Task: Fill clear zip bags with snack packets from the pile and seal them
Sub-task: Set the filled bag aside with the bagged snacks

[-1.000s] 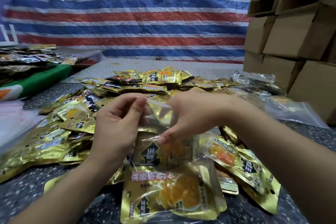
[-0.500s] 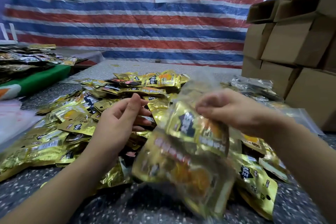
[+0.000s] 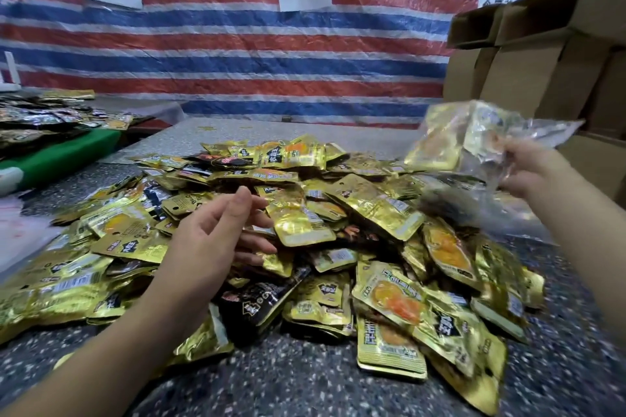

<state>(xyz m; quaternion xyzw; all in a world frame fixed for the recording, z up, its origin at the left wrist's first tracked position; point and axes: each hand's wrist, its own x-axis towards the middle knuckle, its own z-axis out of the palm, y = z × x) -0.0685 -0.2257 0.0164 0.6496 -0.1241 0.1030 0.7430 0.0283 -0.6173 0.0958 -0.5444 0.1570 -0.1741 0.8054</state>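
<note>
The right hand (image 3: 521, 169) has swung the filled bag (image 3: 467, 142) from the middle up to the right of the frame, pinching it, while the left hand (image 3: 216, 230), fingers spread, hovers over the pile (image 3: 338, 213) on the table (image 3: 305, 382), so this bag looks done.

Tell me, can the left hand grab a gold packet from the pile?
Probably yes. The left hand hovers open right over the pile, holding nothing, and gold packets lie uncovered just past its fingers.

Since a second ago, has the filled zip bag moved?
Yes. The right hand has carried the filled zip bag up and rightward toward the cardboard boxes.
</note>
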